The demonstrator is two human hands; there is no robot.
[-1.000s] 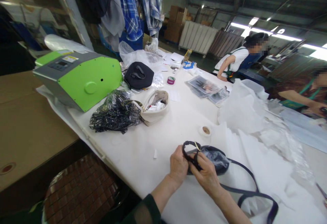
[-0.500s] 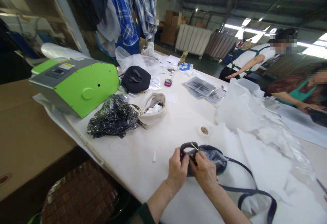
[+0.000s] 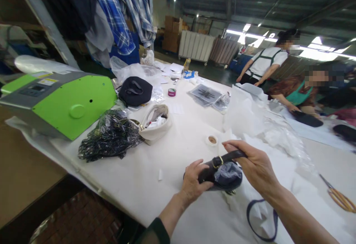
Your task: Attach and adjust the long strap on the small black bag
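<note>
A small dark bag point(image 3: 236, 180) with a gold buckle lies on the white table, clear plastic film point(image 3: 227, 172) bunched at its opening. Fingers of my left hand point(image 3: 192, 183) are bent around the bag's left end and the base of its dark handle. My right hand point(image 3: 257, 164) grips the free end of the handle strap point(image 3: 231, 156) and holds it raised over the bag. A loop of dark shoulder strap point(image 3: 249, 220) lies below my right forearm. Beyond the bag is a roll of white tape point(image 3: 211, 140).
A green and grey machine point(image 3: 75, 103), a black wrapped bundle point(image 3: 109, 136), a cream pouch point(image 3: 156, 127) and a black bag point(image 3: 135, 91) stand left. Scissors point(image 3: 338, 195) lie right, near white wrapping sheets. Two people point(image 3: 263, 64) point(image 3: 302, 92) are across the table.
My right hand has moved right and up, drawing the handle strap out. My left hand has spread over the bag's left end. The view has shifted, showing the scissors.
</note>
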